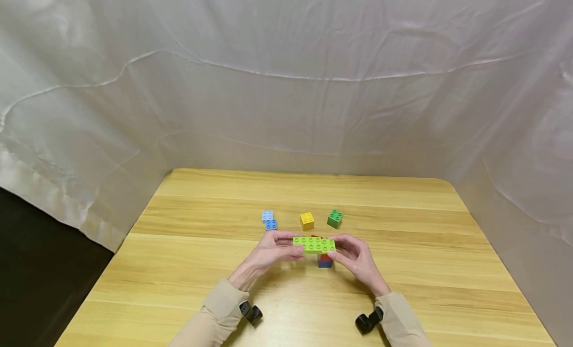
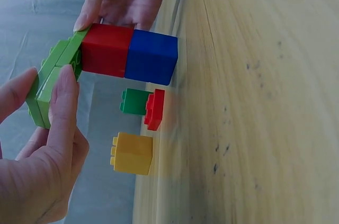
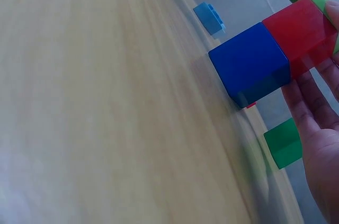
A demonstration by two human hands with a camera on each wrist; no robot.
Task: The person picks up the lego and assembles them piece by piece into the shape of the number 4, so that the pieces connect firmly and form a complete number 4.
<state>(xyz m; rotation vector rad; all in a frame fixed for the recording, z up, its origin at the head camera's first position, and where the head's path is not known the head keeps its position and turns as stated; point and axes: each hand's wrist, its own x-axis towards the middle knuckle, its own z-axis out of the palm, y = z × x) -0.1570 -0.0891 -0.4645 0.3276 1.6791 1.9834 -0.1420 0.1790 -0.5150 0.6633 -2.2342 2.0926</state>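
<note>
My left hand (image 1: 268,250) pinches the left end of a lime-green row of studded building bricks (image 1: 309,242) between thumb and fingers. At the row's right end, my right hand (image 1: 358,257) grips with its thumb at the near side. Below that end hangs a red brick (image 2: 107,49), joined to a dark blue brick (image 2: 152,57) that is lowest in the column. The left wrist view shows two lime-green layers in the left fingers. Right fingers lie along the red brick in the right wrist view (image 3: 312,33).
Farther back on the wooden table (image 1: 179,257) stand a yellow brick (image 1: 307,221) and a green brick (image 1: 334,218). To their left are a light blue brick (image 1: 267,216) and a blue one (image 1: 271,224). A loose red brick (image 2: 155,110) sits behind the held column. Pale curtain (image 1: 286,113) surrounds the table.
</note>
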